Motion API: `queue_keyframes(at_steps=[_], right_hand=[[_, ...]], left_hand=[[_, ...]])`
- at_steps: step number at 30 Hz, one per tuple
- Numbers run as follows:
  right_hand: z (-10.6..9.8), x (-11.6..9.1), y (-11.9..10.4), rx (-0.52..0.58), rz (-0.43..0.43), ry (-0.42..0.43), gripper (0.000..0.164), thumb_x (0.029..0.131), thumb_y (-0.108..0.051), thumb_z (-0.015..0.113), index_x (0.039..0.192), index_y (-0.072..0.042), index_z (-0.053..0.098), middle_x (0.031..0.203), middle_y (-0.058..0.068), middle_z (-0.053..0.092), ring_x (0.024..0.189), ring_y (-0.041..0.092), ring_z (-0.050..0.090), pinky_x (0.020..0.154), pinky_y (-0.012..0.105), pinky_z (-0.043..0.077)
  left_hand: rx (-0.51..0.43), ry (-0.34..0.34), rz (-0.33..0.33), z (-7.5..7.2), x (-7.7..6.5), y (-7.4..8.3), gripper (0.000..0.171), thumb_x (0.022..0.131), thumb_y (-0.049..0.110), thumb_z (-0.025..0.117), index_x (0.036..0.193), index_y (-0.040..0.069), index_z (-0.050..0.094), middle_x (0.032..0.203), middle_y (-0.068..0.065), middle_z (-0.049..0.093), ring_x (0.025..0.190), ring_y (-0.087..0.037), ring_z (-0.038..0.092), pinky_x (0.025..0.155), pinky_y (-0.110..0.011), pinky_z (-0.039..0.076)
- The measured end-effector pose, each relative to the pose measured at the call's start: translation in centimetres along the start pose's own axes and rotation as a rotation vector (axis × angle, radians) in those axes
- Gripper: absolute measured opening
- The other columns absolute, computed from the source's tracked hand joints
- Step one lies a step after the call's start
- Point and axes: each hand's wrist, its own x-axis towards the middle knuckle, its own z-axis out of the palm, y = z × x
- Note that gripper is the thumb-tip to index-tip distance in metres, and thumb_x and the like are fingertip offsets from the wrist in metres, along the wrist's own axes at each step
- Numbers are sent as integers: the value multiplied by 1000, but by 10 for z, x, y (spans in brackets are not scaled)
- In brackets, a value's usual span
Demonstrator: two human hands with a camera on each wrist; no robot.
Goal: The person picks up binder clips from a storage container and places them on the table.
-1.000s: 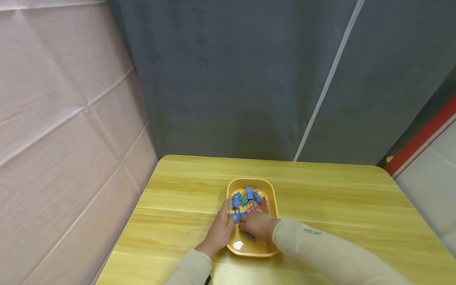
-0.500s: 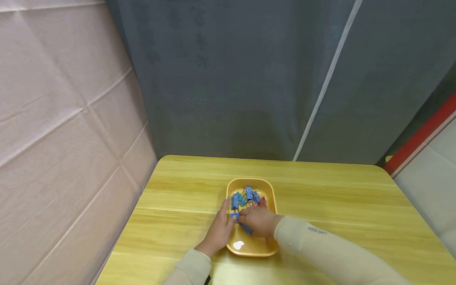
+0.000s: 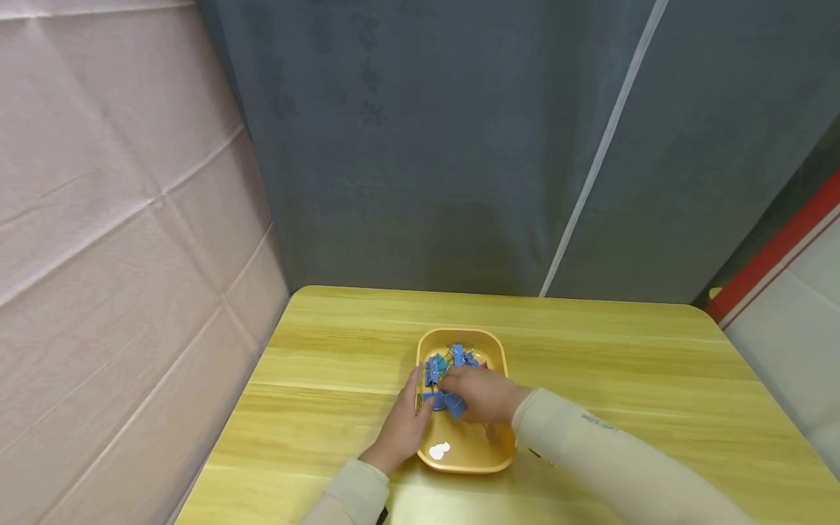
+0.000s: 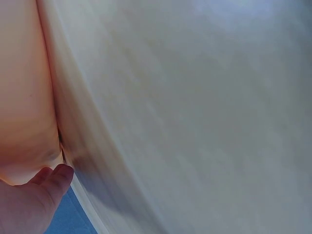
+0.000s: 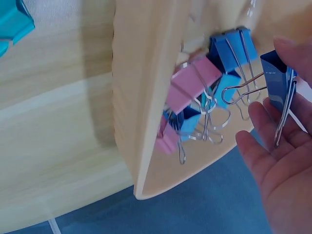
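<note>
A yellow tray (image 3: pixel 466 464) holds several binder clips. My left hand (image 3: pixel 399 430) grips its left rim, thumb inside and fingers along the outer wall. In the left wrist view, my left fingertips (image 4: pixel 61 175) lie by the tray wall (image 4: pixel 24 73). Over the tray, my right hand (image 3: pixel 484 394) holds a large blue binder clip (image 5: pixel 278 80), thumb on its top and fingers below. Another blue clip (image 5: pixel 231 48), pink clips (image 5: pixel 194 83) and teal clips (image 3: pixel 442 362) sit in the tray. My right hand hides part of the pile in the head view.
A teal binder clip (image 5: pixel 14 22) lies on the wooden table (image 3: pixel 367 328) outside the tray, mostly hidden by the right forearm in the head view. A grey curtain (image 3: pixel 407 146) stands behind the table, a pale cloth wall (image 3: pixel 131 255) on the left.
My right hand has lifted slightly and shifted away from my body, turning the blue binder clip in its fingers. A wire handle now shows beside the right sleeve. My left hand stays put.
</note>
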Motion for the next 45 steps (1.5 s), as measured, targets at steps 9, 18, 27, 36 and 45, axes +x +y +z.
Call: queue_keyframes(at_steps=[9,18,27,36,45], right_hand=[[-14,-8,7,6,52,24,53,70,-17,75,119,-7,57,117,5,55,108,21,52,91,33,45],[-28,-15,17,74,104,149,48,70,-12,72,114,-1,58,111,9,58,101,23,55,87,35,47],[-35,-29,27,222,249,184,57,68,-18,76,119,-3,55,119,10,55,111,27,51,95,42,41],[-32,-40,40,172,290,219,57,69,-22,75,119,-1,54,115,12,57,106,28,53,92,42,44],[-30,-50,51,162,357,215,54,69,-22,76,114,1,56,107,11,59,96,25,56,84,39,48]], left_hand=[[-16,-17,-38,0,0,1,62,95,32,41,145,18,9,145,-11,24,129,-33,28,105,-49,24],[-25,-14,-34,0,-1,0,62,95,31,41,145,20,8,145,-14,25,127,-37,30,103,-53,25],[-17,-14,-30,0,-1,-1,62,95,33,40,146,19,7,146,-9,22,128,-35,28,104,-52,23],[-12,-25,-65,0,1,-4,62,95,34,39,146,23,5,148,-3,18,131,-31,24,106,-48,20],[-6,-22,-74,-1,3,-5,62,95,35,39,146,22,6,148,-5,19,130,-33,26,105,-49,21]])
